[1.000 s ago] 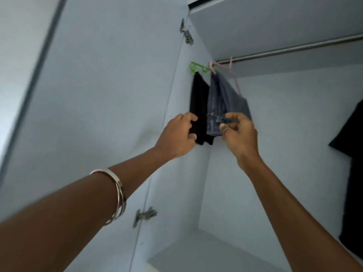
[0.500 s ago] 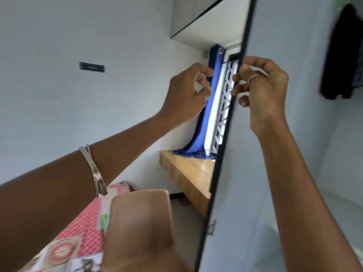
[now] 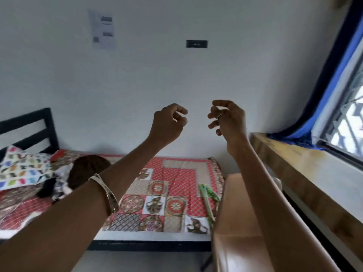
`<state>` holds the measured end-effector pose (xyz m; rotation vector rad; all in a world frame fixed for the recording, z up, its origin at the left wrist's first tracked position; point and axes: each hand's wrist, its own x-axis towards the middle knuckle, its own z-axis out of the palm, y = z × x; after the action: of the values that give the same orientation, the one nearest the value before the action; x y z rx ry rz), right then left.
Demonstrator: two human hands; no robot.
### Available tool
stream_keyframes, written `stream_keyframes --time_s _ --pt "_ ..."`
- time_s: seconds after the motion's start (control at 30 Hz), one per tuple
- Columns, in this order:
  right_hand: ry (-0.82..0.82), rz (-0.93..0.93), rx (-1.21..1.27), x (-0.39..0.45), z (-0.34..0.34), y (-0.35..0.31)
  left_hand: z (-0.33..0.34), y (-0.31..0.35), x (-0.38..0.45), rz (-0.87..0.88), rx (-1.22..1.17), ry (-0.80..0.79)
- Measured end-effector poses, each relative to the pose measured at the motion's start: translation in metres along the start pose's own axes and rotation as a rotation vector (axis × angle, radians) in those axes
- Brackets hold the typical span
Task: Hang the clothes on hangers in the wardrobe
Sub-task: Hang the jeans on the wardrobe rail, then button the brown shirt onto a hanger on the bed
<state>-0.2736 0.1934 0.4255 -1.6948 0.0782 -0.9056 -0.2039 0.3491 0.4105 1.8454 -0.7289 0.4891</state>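
The clothes [image 3: 59, 179] lie in a loose pile on the left part of the bed [image 3: 172, 173], next to a pillow [image 3: 21, 167] with a multicoloured print. The pile includes a dark brown garment [image 3: 86, 169], a black item [image 3: 47, 187] and white fabric; individual pieces cannot be told apart further. Green hangers [image 3: 208, 199] lie on the right part of the bed, near its right edge, well apart from the pile. The bed carries a red patchwork cover with round motifs and has a black slatted headboard [image 3: 29, 130] at the left.

The left hand [image 3: 167, 124] is raised in front of the white wall [image 3: 176, 75], fingers loosely curled, grasping nothing. A metal bangle [image 3: 107, 195] sits on the left forearm. The right hand [image 3: 229, 120] is raised level with it, just beside it and not touching, fingers relaxed and slightly bent, also grasping nothing. A ring shows on one right finger.

A tan chair back [image 3: 235, 222] stands below the right forearm, between the bed and a wooden ledge [image 3: 294, 173] that runs under the window [image 3: 349, 118]. A blue curtain [image 3: 334, 85] hangs along the window frame, its lower end bunched on the ledge. On the wall, a paper sheet [image 3: 103, 30] is fixed at upper left and a small black plate [image 3: 196, 43] sits to its right
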Motion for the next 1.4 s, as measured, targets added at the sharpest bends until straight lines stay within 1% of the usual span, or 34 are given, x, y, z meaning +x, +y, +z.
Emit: stream_keyframes --time_s 0.03,0.07,0.1,0.13,0.17,0.2,0.23,0.27,0.33,0.37,0.4,0.43,0.47,0.53,0.57,0.6,0.63,0.67,0.7,0.83,0.87,0.93,0.97,1.0,1.07,1.1,1.13,1.17,1.2,1.23,1.27,1.3,1.33,1.4 --pt "-0.063 0.023 0.026 0.001 0.048 0.019 -0.027 -0.039 0.003 -0.050 0.035 0.016" --pt "-0.086 0.050 0.026 0.001 0.075 0.029 -0.043 -0.060 0.004 -0.050 0.068 0.015" --pt "-0.079 0.039 0.040 0.002 0.078 0.034 -0.042 -0.063 0.007 -0.050 0.073 0.010" --pt "-0.163 0.071 0.031 0.003 0.125 0.054 -0.066 -0.103 0.007 -0.118 0.112 0.043" --pt "-0.214 0.095 0.047 0.002 0.155 0.066 -0.080 -0.129 0.006 -0.143 0.146 0.053" --pt "-0.220 0.090 0.016 0.000 0.157 0.066 -0.078 -0.135 0.006 -0.160 0.140 0.032" --pt "-0.298 0.111 0.070 0.007 0.211 0.093 -0.099 -0.182 0.013 -0.235 0.178 0.065" --pt "-0.337 0.128 0.059 0.012 0.243 0.110 -0.113 -0.210 0.017 -0.276 0.199 0.079" --pt "-0.338 0.109 0.080 0.013 0.251 0.112 -0.115 -0.228 0.015 -0.292 0.203 0.056" --pt "-0.390 0.129 0.133 0.024 0.299 0.137 -0.132 -0.265 0.025 -0.345 0.227 0.087" --pt "-0.413 0.165 0.125 0.030 0.324 0.151 -0.141 -0.290 0.032 -0.366 0.243 0.094" --pt "-0.419 0.162 0.140 0.031 0.328 0.154 -0.140 -0.299 0.030 -0.364 0.262 0.082" --pt "-0.480 0.193 0.126 0.036 0.361 0.171 -0.153 -0.332 0.034 -0.413 0.291 0.074" --pt "-0.529 0.237 0.112 0.046 0.411 0.199 -0.167 -0.380 0.046 -0.480 0.305 0.061" --pt "-0.569 0.256 0.122 0.049 0.429 0.211 -0.173 -0.402 0.047 -0.507 0.322 0.061" --pt "-0.579 0.249 0.102 0.047 0.429 0.215 -0.173 -0.407 0.042 -0.537 0.322 0.044" --pt "-0.620 0.272 0.109 0.054 0.460 0.232 -0.183 -0.439 0.050 -0.577 0.325 0.041" --pt "-0.637 0.295 0.073 0.058 0.478 0.242 -0.189 -0.459 0.053 -0.619 0.334 0.040" --pt "-0.643 0.298 0.074 0.055 0.480 0.245 -0.191 -0.463 0.047 -0.637 0.330 0.044" --pt "-0.723 0.412 -0.011 0.073 0.552 0.307 -0.209 -0.560 0.056 -0.873 0.258 0.089" --pt "-0.726 0.428 -0.034 0.073 0.553 0.309 -0.210 -0.564 0.053 -0.916 0.243 0.104" --pt "-0.736 0.482 -0.082 0.081 0.588 0.346 -0.214 -0.613 0.058 -0.991 0.206 0.141" --pt "-0.730 0.496 -0.083 0.081 0.589 0.354 -0.214 -0.616 0.056 -1.009 0.192 0.150" --pt "-0.769 0.541 -0.121 0.085 0.617 0.380 -0.217 -0.651 0.060 -1.069 0.189 0.155" --pt "-0.787 0.587 -0.196 0.093 0.667 0.427 -0.222 -0.714 0.070 -1.143 0.180 0.184" --pt "-0.789 0.614 -0.220 0.093 0.685 0.451 -0.224 -0.737 0.072 -1.174 0.183 0.201" --pt "-0.793 0.623 -0.232 0.092 0.685 0.455 -0.222 -0.739 0.069 -1.195 0.168 0.219" --pt "-0.803 0.669 -0.255 0.094 0.714 0.488 -0.223 -0.777 0.073 -1.240 0.165 0.205" --pt "-0.799 0.683 -0.309 0.096 0.731 0.505 -0.222 -0.798 0.080 -1.281 0.171 0.214" --pt "-0.828 0.696 -0.341 0.095 0.762 0.539 -0.225 -0.838 0.084 -1.336 0.183 0.209" --pt "-0.846 0.732 -0.391 0.093 0.778 0.557 -0.228 -0.858 0.084 -1.390 0.189 0.191" --pt "-0.863 0.733 -0.415 0.090 0.776 0.558 -0.225 -0.858 0.078 -1.399 0.183 0.188" --pt "-0.898 0.779 -0.450 0.091 0.804 0.580 -0.232 -0.890 0.081 -1.440 0.184 0.169" --pt "-0.950 0.791 -0.482 0.090 0.850 0.624 -0.242 -0.947 0.089 -1.498 0.193 0.183"
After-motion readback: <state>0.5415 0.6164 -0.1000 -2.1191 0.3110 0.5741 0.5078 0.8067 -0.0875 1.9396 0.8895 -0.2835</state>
